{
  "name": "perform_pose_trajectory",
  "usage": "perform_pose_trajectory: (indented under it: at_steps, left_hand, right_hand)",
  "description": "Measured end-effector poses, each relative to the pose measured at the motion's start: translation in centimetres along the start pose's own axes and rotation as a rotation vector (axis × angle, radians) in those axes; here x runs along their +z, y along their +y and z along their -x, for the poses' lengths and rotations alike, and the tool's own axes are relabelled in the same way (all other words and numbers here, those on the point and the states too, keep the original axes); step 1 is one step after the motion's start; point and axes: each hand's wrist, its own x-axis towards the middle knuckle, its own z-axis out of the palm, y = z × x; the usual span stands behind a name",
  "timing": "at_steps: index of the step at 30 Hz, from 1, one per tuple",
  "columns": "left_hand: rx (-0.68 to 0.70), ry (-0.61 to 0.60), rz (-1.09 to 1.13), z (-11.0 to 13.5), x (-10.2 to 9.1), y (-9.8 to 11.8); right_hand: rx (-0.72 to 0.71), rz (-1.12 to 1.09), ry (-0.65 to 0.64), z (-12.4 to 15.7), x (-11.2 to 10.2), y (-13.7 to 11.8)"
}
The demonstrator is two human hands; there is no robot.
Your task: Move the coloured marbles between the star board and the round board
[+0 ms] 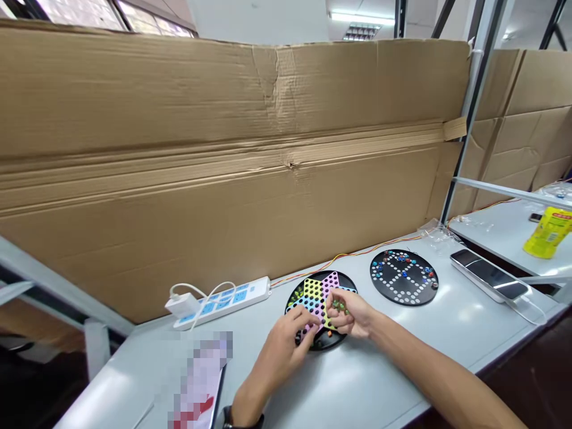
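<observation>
A round black Chinese checkers board with a coloured star of holes lies on the table. Green marbles sit at its left side, and an orange marble lies by the near rim. My right hand is over the board's right side, fingers curled round several green marbles. Over the near left part of the board, my left hand has thumb and fingers brought close together at the holes. Whatever is between those fingertips is too small to make out.
A second round black board with red and blue pieces lies to the right. Beyond it is a phone on a white box. A power strip with plugged cables and a blurred screen are at left. A cardboard wall stands behind.
</observation>
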Motion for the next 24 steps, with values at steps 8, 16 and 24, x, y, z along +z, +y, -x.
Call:
perform_pose_trajectory:
  at_steps: [8, 16, 24]
  left_hand:
    - [-0.082, -0.295, -0.096, -0.2, -0.5, -0.2]
    - [-0.027, -0.278, -0.115, -0.8, 0.4, 0.1]
    - [-0.035, -0.285, -0.110, -0.7, 0.1, 0.9]
  right_hand:
    - [-0.032, -0.042, 0.111, 0.4, 0.4, -0.7]
    - [-0.029, -0.015, 0.079, 0.4, 0.6, -0.7]
    - [-0.024, 0.002, 0.098, 0.4, 0.8, -0.5]
